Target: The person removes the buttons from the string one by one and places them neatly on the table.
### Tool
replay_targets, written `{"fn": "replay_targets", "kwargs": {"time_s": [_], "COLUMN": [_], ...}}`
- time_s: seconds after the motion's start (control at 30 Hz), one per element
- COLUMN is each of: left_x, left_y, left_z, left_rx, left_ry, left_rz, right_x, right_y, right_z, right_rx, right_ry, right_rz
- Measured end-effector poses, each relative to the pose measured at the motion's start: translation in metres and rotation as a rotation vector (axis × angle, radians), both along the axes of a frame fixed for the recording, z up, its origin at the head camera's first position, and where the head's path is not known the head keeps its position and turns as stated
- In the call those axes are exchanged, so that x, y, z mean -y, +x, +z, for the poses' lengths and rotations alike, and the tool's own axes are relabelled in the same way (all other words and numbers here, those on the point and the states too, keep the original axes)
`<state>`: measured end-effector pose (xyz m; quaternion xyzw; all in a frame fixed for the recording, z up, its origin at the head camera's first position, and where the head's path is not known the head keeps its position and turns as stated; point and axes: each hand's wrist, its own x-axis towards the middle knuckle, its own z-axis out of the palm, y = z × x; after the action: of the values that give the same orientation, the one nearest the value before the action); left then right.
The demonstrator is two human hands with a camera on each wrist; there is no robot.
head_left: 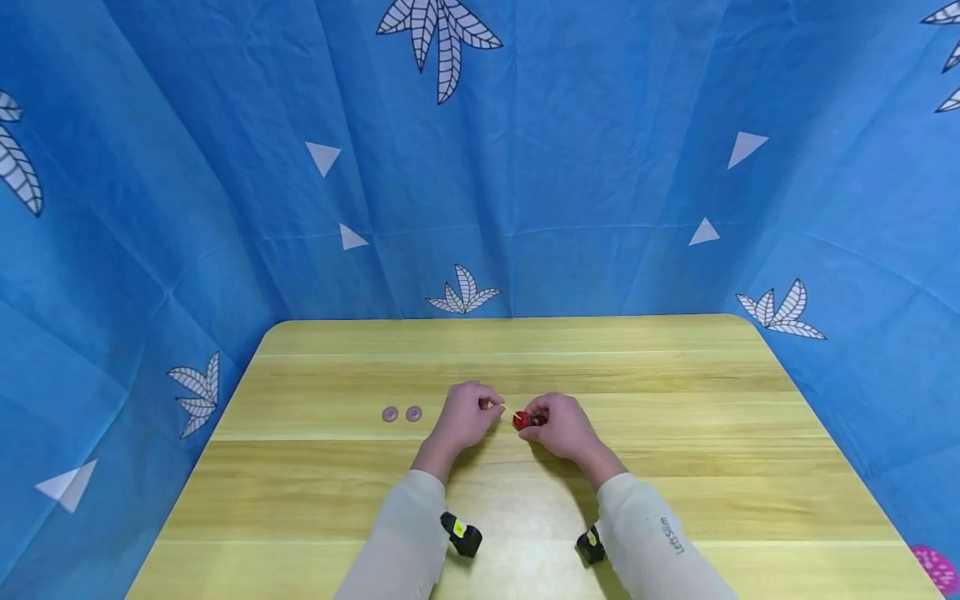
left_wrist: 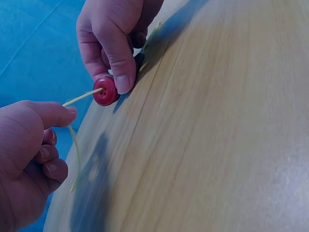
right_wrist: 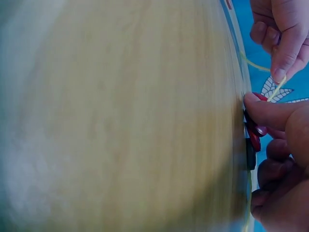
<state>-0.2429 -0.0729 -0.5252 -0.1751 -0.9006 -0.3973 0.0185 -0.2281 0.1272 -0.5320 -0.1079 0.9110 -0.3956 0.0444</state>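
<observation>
A yellow string (left_wrist: 83, 97) comes out through a hole in a red button (left_wrist: 105, 91). My left hand (head_left: 465, 414) pinches the string between thumb and forefinger, and a loose end hangs below the fingertips in the left wrist view. Across from it, my right hand (head_left: 564, 427) holds the red button by its edge between thumb and finger. Behind that button, more red buttons and a dark button (right_wrist: 250, 154) sit in a row, partly hidden by the right fingers. Past them the string's other stretch trails along the wooden table (head_left: 480, 517).
Two pinkish-brown buttons (head_left: 402, 413) lie side by side on the table, left of my left hand. A blue patterned cloth (head_left: 585, 167) hangs behind the table and down both sides. Black cameras (head_left: 465, 537) are strapped at both wrists.
</observation>
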Motion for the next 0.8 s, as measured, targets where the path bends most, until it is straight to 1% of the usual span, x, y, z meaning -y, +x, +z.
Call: {"fn": "replay_targets", "kwargs": {"time_s": [0.13, 0.4, 0.5, 0.57, 0.63, 0.77, 0.8], "left_x": [0.0012, 0.0032, 0.003, 0.0023, 0.0014, -0.0007, -0.0011], "left_y": [0.0003, 0.0009, 0.0016, 0.0026, 0.0038, 0.0055, 0.0057], "left_z": [-0.0015, -0.0034, -0.0041, -0.0044, -0.0048, -0.0061, -0.0064], "left_rx": [0.022, -0.003, -0.012, 0.002, 0.075, 0.275, 0.315], "left_ry": [-0.001, -0.01, 0.013, 0.043, 0.123, 0.33, 0.371], "left_rz": [0.017, 0.074, 0.094, 0.103, 0.102, 0.089, 0.085], "right_x": [-0.0004, -0.0014, -0.0011, -0.0007, -0.0005, -0.0006, -0.0008], "right_y": [0.0002, 0.0004, 0.0004, 0.0003, 0.0001, -0.0007, -0.001], "right_z": [-0.0001, -0.0006, 0.0005, 0.0012, 0.0013, 0.0003, -0.0002], "right_rx": [0.004, -0.004, -0.011, -0.012, -0.017, -0.022, -0.021], "right_ry": [-0.003, -0.018, -0.03, -0.036, -0.04, -0.038, -0.039], "right_rz": [0.004, 0.009, 0.02, 0.028, 0.035, 0.04, 0.04]}}
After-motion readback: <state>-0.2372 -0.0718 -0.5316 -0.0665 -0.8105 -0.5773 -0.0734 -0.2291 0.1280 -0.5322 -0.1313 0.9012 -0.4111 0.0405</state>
